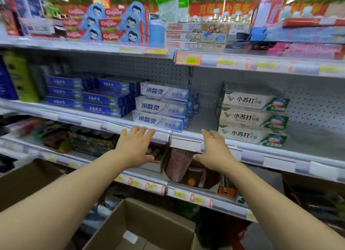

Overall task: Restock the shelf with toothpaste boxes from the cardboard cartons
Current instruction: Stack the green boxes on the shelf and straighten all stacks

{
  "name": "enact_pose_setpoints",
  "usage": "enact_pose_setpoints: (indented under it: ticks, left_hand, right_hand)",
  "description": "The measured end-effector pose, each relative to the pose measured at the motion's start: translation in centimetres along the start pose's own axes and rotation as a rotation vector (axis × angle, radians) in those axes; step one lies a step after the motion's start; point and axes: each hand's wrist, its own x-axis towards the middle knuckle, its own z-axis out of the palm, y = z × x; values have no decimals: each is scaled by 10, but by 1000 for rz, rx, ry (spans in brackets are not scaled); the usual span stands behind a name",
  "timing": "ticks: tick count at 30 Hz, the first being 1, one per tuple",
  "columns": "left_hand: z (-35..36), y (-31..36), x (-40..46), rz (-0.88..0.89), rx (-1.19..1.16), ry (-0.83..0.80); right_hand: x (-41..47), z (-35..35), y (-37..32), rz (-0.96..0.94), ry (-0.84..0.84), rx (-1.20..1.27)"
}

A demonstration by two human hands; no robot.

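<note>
Three white-and-blue toothpaste boxes (160, 108) sit stacked at the shelf rail (162, 136), just behind your hands; expect them light, stiff and a little slick, so take each by its long sides without squeezing. Your left hand (135, 147) lies flat and released across the rail, holding nothing. Your right hand (214, 151) hovers just beside the rail, fingers relaxed, empty. Below the rail, the cardboard carton (145, 223) stands open

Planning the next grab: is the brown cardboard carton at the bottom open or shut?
Open: the brown cardboard carton has its flaps folded out, showing a bare inner floor.
</note>
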Motion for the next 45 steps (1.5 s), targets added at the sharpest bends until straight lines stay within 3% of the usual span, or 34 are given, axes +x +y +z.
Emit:
enact_pose_setpoints:
  ticks: [11,21,30,39,45]
  left_hand:
    - [19,-66,2,-9,-29,3]
    - [33,-151,76,227,-182,95]
    - [50,-178,139,236,-748,0]
    - [77,-155,210,-1,-1228,-35]
    - [84,-134,231,-123,-1414,-141]
  right_hand:
    - [31,29,-61,-15,15,9]
    - [64,48,-115,306,166,119]
    - [102,57,-129,513,239,189]
    - [158,66,-106,499,346,328]
    - [180,80,-97,511,392,475]
